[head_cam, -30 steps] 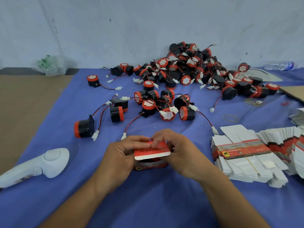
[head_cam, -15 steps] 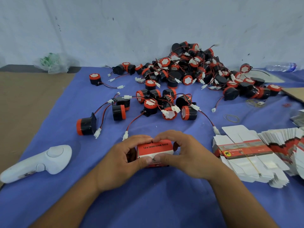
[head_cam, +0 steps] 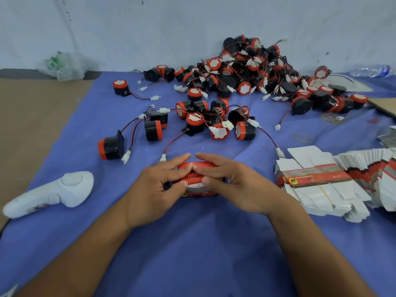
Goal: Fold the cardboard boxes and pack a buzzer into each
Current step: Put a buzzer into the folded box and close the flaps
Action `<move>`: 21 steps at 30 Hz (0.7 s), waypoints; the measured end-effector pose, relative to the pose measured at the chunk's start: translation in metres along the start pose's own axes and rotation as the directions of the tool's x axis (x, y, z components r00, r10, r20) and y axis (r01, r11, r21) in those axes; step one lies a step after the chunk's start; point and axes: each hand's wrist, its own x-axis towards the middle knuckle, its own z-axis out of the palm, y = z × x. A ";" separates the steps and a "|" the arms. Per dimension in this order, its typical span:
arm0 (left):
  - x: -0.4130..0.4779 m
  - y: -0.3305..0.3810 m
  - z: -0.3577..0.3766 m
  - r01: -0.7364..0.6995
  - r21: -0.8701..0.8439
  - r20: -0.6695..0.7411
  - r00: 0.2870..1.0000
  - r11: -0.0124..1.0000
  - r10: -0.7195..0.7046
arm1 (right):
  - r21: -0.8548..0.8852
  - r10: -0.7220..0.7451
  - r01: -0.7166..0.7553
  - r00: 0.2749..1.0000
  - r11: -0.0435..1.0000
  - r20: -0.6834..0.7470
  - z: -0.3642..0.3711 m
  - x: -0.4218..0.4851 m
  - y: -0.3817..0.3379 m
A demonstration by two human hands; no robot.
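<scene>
The left hand [head_cam: 154,189] and right hand [head_cam: 235,185] pinch the box [head_cam: 196,191] together, fingers on top, thumbs in front. Pressing evenly on both sides should close it without creasing.

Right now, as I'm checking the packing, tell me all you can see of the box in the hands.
The box is small, of red printed cardboard with a white band and dark lettering on its front. It looks folded up and closed, and it lies on the blue cloth. The left hand and right hand cover its top, fingers laid across it and thumbs pressing its front face. Whatever is inside is hidden.
</scene>
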 end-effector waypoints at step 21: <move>0.002 -0.009 0.000 -0.106 -0.046 0.007 0.994 0.993 0.107 | 0.605 0.183 -0.142 0.983 0.783 -0.006 0.003 0.004 0.005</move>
